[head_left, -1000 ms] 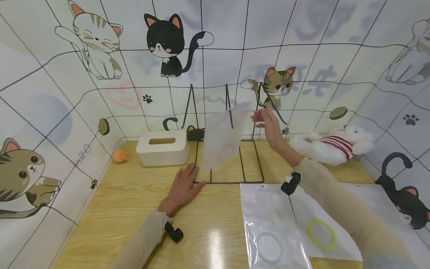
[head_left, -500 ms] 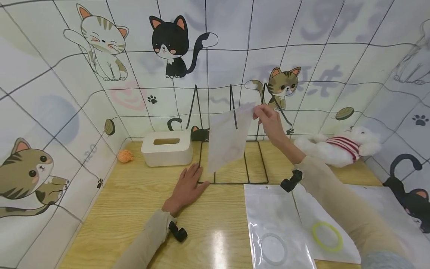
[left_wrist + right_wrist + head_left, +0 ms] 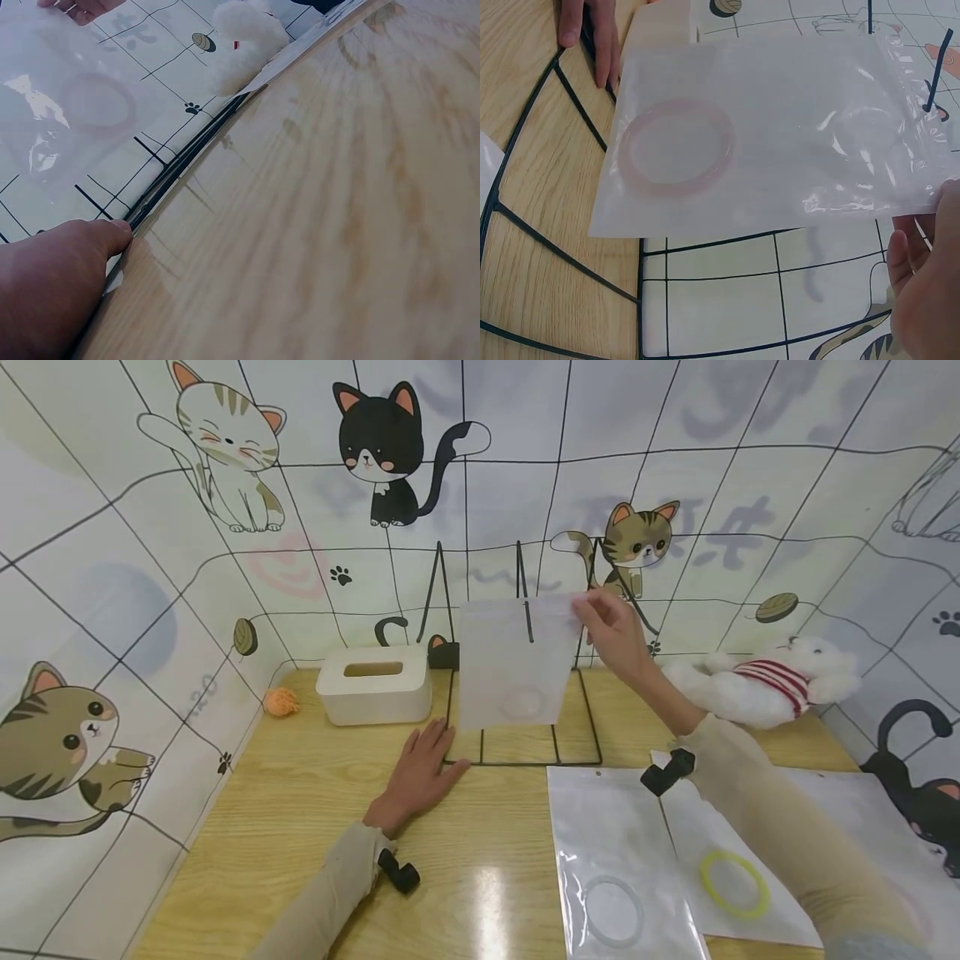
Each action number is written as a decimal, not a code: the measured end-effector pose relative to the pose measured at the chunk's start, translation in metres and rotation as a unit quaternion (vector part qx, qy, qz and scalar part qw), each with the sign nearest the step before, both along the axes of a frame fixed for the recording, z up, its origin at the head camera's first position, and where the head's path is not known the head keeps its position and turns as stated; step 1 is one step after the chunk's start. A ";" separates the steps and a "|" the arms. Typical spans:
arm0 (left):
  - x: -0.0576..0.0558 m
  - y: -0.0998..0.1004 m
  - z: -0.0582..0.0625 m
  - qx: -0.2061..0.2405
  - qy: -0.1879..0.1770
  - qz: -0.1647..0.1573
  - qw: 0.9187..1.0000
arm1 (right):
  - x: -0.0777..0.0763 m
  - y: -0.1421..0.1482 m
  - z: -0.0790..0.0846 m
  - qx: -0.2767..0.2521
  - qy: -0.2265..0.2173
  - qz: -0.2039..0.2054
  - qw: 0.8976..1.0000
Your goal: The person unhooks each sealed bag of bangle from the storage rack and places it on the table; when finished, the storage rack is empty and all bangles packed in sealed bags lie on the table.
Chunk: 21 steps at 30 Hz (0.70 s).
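Note:
My right hand (image 3: 617, 631) pinches the top right corner of a translucent plastic zip bag (image 3: 498, 664). A pale pink ring (image 3: 677, 146) shows inside that bag in the right wrist view. The bag hangs at the middle prong (image 3: 529, 622) of a black wire display rack (image 3: 521, 765); the prong's tip sticks out in front, near the bag's top edge. My left hand (image 3: 417, 774) rests palm down with fingers extended at the front left corner of the rack's base. Its thumb (image 3: 112, 234) touches the base wire in the left wrist view.
A white tissue box (image 3: 373, 687) and an orange ball (image 3: 281, 702) are at the back left. Bags with a white ring (image 3: 613, 881) and a yellow ring (image 3: 735, 902) lie at the front right. Behind them is a white plush toy (image 3: 765, 685) in red stripes.
My right hand, apart from the bag a second ago, has taken hold of its top right corner. The bag has turned from slanted to nearly face-on. My left hand stays at the rack's base.

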State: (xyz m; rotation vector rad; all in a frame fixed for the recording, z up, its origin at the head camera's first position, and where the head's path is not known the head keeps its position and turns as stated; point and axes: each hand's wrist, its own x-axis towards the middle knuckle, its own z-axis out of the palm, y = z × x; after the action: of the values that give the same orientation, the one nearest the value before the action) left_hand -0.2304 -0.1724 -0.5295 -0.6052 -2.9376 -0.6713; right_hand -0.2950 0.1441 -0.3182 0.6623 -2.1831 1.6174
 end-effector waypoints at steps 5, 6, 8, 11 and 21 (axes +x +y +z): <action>0.000 0.001 0.000 0.002 -0.001 0.003 1.000 | -0.007 0.007 -0.013 0.023 0.014 -0.016 1.000; 0.000 0.001 0.000 0.000 0.000 0.003 1.000 | -0.007 0.008 -0.014 0.029 0.018 -0.021 0.999; 0.000 0.001 0.001 0.000 0.002 0.004 1.000 | -0.004 0.008 -0.015 0.033 0.028 -0.030 0.999; 0.000 0.001 0.001 -0.004 0.001 0.005 1.000 | 0.002 0.007 -0.015 0.036 0.045 -0.038 0.998; 0.000 0.000 -0.001 -0.012 0.006 0.006 1.000 | 0.014 0.004 -0.022 0.029 0.118 -0.050 0.991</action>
State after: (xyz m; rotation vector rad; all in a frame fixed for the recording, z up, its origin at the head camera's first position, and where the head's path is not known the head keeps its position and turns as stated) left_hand -0.2308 -0.1722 -0.5304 -0.5919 -2.9391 -0.6292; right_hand -0.2815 0.1485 -0.3398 0.7088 -2.0625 1.3554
